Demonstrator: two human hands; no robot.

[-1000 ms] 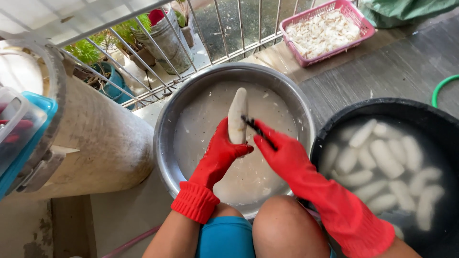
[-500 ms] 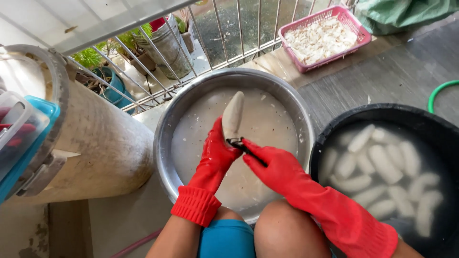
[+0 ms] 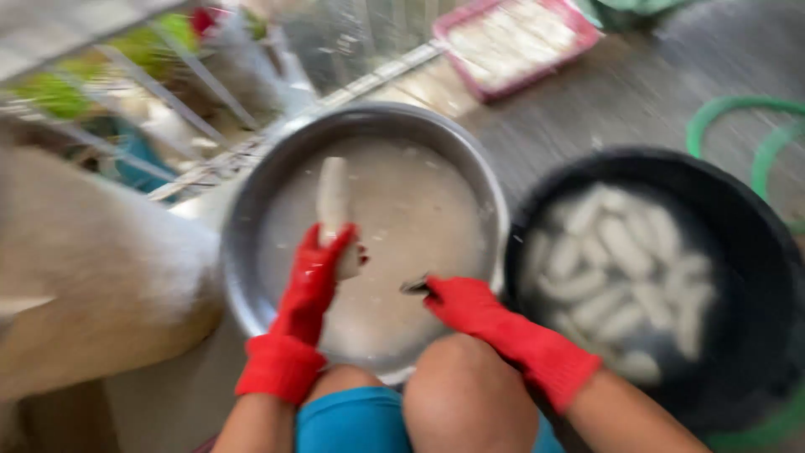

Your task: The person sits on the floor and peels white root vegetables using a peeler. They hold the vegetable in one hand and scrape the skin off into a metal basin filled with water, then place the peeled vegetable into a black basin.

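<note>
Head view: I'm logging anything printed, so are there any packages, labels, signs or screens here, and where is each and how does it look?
None can be made out; the picture is blurred.
The only containers are unlabelled:
Pink rectangular plastic tray, top centre-right, holding pale pieces.
Round grey metal basin, centre, under both red-gloved hands.
Round black tub, right, holding pale peeled roots in water.

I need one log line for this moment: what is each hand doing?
left hand: holds white root upright over metal basin | right hand: holds small dark tool, apart from root | black tub: peeled pieces in water
</note>
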